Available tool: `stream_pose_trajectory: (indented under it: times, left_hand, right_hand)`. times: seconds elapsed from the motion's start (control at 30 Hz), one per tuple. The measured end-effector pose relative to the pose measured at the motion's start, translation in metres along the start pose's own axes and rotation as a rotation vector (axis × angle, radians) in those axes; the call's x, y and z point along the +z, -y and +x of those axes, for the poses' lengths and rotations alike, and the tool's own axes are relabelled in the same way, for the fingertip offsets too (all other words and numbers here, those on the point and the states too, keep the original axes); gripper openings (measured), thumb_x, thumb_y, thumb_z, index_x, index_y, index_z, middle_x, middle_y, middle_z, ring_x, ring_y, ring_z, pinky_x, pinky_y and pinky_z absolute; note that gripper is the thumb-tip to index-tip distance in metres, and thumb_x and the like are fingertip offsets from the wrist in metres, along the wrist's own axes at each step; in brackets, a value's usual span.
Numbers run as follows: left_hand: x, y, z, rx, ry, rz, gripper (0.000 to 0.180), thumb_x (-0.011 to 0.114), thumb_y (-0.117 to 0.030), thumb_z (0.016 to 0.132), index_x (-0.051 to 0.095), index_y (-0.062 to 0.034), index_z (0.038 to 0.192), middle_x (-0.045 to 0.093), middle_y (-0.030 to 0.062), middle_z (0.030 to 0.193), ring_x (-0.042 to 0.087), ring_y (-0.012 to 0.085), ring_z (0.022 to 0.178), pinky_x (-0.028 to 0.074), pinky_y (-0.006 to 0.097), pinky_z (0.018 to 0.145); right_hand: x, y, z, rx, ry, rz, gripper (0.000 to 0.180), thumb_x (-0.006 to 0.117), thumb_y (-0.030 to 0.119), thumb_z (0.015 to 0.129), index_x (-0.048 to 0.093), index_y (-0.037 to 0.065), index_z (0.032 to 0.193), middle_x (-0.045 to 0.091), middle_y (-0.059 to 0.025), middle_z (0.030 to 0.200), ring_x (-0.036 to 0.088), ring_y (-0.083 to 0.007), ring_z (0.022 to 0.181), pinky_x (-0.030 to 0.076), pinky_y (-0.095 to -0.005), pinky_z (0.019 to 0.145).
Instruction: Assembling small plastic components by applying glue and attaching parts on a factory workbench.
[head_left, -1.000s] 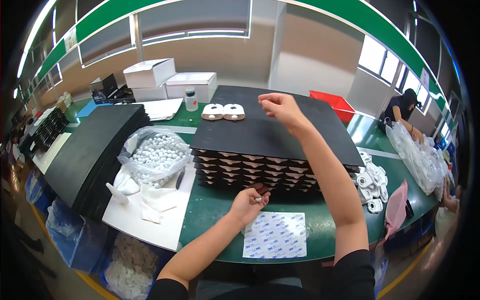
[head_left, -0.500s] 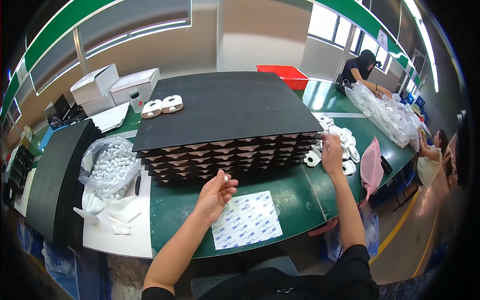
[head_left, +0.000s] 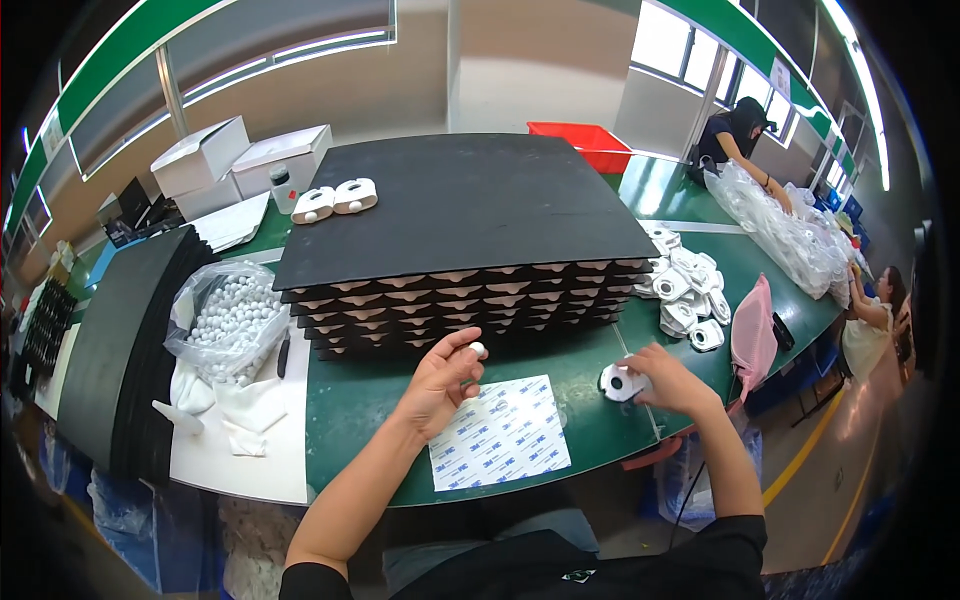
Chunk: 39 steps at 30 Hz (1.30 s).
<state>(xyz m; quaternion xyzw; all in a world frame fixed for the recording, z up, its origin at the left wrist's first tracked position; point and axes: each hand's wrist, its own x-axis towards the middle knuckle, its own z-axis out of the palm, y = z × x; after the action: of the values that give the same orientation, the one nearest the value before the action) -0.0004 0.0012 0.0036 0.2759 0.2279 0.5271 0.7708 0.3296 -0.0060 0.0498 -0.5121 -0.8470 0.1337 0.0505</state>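
Head view: two parts (head_left: pixel 342 203) appear ball-fitted; a ball (head_left: pixel 478 349) is pinched by the left hand (head_left: pixel 440 388), an unfitted piece (head_left: pixel 634 385) grasped by the right hand (head_left: pixel 678 380); a pile (head_left: pixel 690 285) is left.

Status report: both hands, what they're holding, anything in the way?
Left hand pinching small white ball. Right hand gripping white holed part. Patterned sheet near left hand, black stack beyond; no obstacle seen between held pieces.

Beige wall (head_left: pixel 540 75) top ctr; window (head_left: pixel 660 40) upper R; strip light (head_left: pixel 868 95) on, far upper R; yellow-lined floor (head_left: pixel 850 440) lower R.
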Motion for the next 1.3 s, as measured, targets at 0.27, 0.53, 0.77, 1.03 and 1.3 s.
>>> stream_pose_trajectory:
  times: [0.27, 0.53, 0.77, 1.03, 1.3]
  left_hand:
    - [0.005, 0.001, 0.001, -0.011, 0.009, 0.101, 0.027, 0.061, -0.013, 0.082, 0.056, -0.0062, 0.107, 0.059, 0.0046, 0.096, 0.051, 0.0071, 0.073, 0.045, 0.02, 0.06]
    - [-0.003, 0.005, 0.004, 0.001, -0.005, 0.092, 0.019, 0.058, -0.015, 0.084, 0.055, -0.0094, 0.102, 0.059, 0.004, 0.093, 0.052, 0.0077, 0.073, 0.044, 0.02, 0.059]
    - [-0.003, 0.004, 0.004, 0.035, -0.056, 0.1, 0.021, 0.062, -0.011, 0.08, 0.054, -0.0095, 0.099, 0.056, 0.0019, 0.088, 0.048, 0.006, 0.068, 0.044, 0.02, 0.059]
    - [-0.002, 0.004, 0.002, -0.008, -0.056, 0.111, 0.019, 0.062, -0.012, 0.08, 0.057, -0.0077, 0.098, 0.056, 0.0023, 0.087, 0.047, 0.0059, 0.067, 0.042, 0.019, 0.058]
    - [-0.001, 0.005, 0.003, 0.0, -0.046, 0.093, 0.027, 0.06, -0.009, 0.081, 0.055, -0.0062, 0.107, 0.058, 0.0034, 0.092, 0.048, 0.0066, 0.069, 0.041, 0.02, 0.059]
  right_hand:
    - [-0.002, 0.02, -0.009, -0.081, -0.141, -0.201, 0.024, 0.067, 0.004, 0.065, 0.063, 0.005, 0.089, 0.057, -0.0077, 0.083, 0.049, -0.0251, 0.087, 0.041, -0.0348, 0.077]
    - [0.05, 0.083, 0.031, -0.033, -0.401, 1.07, 0.011, 0.056, 0.0, 0.081, 0.057, -0.001, 0.092, 0.061, -0.0064, 0.084, 0.056, -0.0103, 0.078, 0.044, -0.0223, 0.069]
    - [0.103, 0.09, 0.052, 0.006, -0.336, 1.125, 0.013, 0.051, 0.005, 0.084, 0.051, -0.003, 0.095, 0.059, -0.0066, 0.084, 0.055, -0.0099, 0.076, 0.044, -0.0234, 0.068]
    - [0.105, 0.095, 0.051, -0.016, -0.408, 0.849, 0.011, 0.05, 0.004, 0.083, 0.051, -0.001, 0.093, 0.058, -0.0092, 0.08, 0.056, -0.0164, 0.071, 0.044, -0.0266, 0.066]
    - [0.103, 0.096, 0.049, 0.021, -0.467, 0.901, 0.008, 0.049, 0.001, 0.083, 0.05, -0.001, 0.091, 0.054, -0.0059, 0.078, 0.051, -0.0118, 0.068, 0.042, -0.0242, 0.063]
